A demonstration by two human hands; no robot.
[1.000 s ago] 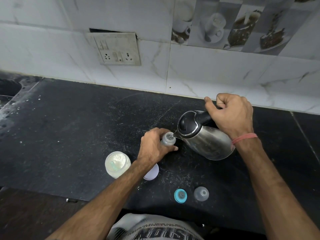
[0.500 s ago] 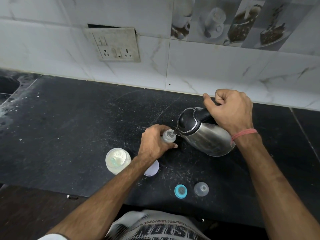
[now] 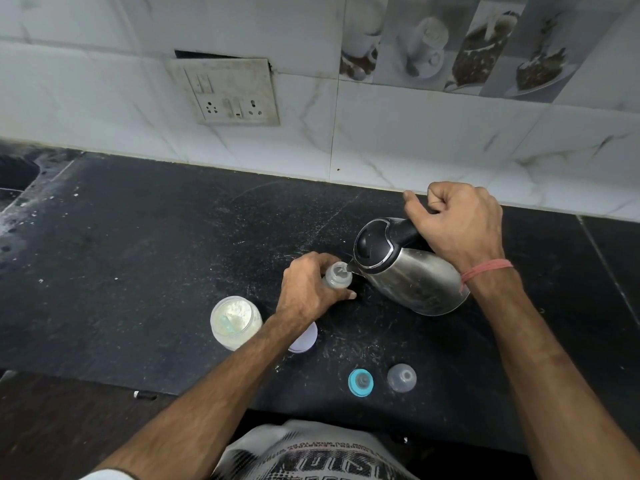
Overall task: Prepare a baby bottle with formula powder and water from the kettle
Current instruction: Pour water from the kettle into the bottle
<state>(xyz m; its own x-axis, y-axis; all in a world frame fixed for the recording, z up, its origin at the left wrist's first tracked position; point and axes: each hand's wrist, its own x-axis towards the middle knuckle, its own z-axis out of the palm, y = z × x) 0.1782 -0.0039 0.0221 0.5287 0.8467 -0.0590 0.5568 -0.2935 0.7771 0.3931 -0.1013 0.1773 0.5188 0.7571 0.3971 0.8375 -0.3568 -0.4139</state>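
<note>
A small clear baby bottle (image 3: pixel 337 276) stands on the black counter (image 3: pixel 138 271), its open mouth upward. My left hand (image 3: pixel 308 289) grips its body. A steel kettle (image 3: pixel 408 271) with a black lid is tilted left, its spout right at the bottle's mouth. My right hand (image 3: pixel 457 230) grips the kettle's black handle. An open jar of white formula powder (image 3: pixel 235 322) stands to the left of my left forearm, with a scoop inside. Near the front edge lie the teal-ringed teat (image 3: pixel 361 382) and the clear bottle cap (image 3: pixel 401 376).
A pale round lid (image 3: pixel 306 339) lies partly under my left forearm. A socket plate (image 3: pixel 230 93) is on the tiled wall behind. A sink corner (image 3: pixel 15 171) shows at far left. The counter's front edge runs just below the teat and cap.
Both hands keep their grips. The kettle stays tipped at the bottle's mouth; the view has shifted slightly.
</note>
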